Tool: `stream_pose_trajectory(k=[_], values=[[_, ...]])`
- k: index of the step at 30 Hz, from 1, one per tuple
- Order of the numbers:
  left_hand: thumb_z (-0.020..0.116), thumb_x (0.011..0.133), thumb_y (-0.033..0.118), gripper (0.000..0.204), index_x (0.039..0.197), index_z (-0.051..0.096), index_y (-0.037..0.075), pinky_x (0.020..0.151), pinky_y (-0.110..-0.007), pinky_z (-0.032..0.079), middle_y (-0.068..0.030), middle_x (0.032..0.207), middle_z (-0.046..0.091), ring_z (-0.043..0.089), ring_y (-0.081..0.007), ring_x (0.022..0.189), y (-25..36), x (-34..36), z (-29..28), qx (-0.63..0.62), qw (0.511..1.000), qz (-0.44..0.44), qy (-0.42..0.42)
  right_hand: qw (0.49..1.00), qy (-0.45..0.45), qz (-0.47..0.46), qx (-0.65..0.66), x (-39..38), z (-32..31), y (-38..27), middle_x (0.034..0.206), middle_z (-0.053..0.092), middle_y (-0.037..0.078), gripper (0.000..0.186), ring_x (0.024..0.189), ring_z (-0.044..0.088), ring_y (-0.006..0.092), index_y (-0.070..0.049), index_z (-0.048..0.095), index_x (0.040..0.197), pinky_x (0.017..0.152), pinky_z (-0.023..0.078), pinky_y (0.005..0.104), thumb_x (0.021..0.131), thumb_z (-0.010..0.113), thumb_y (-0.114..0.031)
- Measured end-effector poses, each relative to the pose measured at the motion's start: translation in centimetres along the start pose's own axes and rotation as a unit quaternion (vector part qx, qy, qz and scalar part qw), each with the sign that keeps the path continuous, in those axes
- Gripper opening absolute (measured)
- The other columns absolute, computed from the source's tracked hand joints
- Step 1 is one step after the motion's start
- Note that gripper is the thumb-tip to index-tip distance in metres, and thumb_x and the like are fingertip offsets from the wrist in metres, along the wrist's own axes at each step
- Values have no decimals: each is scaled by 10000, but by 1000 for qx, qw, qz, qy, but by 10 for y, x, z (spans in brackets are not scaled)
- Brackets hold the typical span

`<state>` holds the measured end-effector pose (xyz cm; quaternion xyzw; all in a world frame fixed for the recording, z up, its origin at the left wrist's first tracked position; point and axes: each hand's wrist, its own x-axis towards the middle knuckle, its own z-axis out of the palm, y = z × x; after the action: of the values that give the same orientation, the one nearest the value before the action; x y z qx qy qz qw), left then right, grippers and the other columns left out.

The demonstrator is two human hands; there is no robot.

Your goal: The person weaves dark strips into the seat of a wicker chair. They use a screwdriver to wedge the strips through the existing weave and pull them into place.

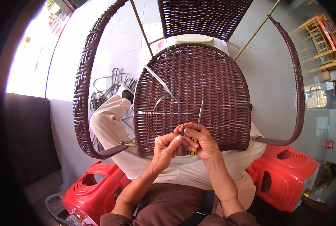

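A thin strip is looping across the woven seat just beyond my left hand, which is pinching it near the seat's front edge; alongside, my right hand is gripping a yellow-and-black-handled metal tool, which is pointing away over the weave.

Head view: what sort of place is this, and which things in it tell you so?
Probably a weaving workshop, though a home is possible: a large woven chair, loose dark strips heaped on the floor, and a pointed tool in the right hand.
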<state>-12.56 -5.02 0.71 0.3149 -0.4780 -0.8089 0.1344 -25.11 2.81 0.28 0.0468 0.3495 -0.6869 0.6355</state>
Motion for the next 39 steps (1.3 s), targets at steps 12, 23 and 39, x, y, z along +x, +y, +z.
stream_pose_trajectory(k=[12, 23, 39], values=[[526, 912, 198, 265, 782, 630, -8, 483, -196, 371, -36, 600, 567, 481, -65, 520, -37, -52, -17, -20, 988, -110, -106, 986, -34, -151, 63, -22, 4, -35, 768, 628, 127, 115, 374, 346, 24, -10, 629, 856, 361, 270, 185, 842, 616, -124], [536, 888, 106, 201, 822, 651, -45, 633, -239, 445, -80, 718, 604, 560, -112, 649, -58, -81, -42, -89, 984, -124, -96, 957, 183, -225, 29, -6, 1, -47, 750, 632, 98, 81, 377, 385, 38, -31, 625, 829, 390, 298, 194, 794, 663, -94], [638, 795, 93, 163, 915, 651, -18, 668, -309, 441, -120, 800, 579, 562, -210, 746, 5, -64, -62, 330, 924, 4, -192, 929, 209, -304, -39, 10, -7, -96, 693, 620, 88, 85, 380, 409, 58, -42, 612, 797, 382, 321, 203, 787, 663, -109]])
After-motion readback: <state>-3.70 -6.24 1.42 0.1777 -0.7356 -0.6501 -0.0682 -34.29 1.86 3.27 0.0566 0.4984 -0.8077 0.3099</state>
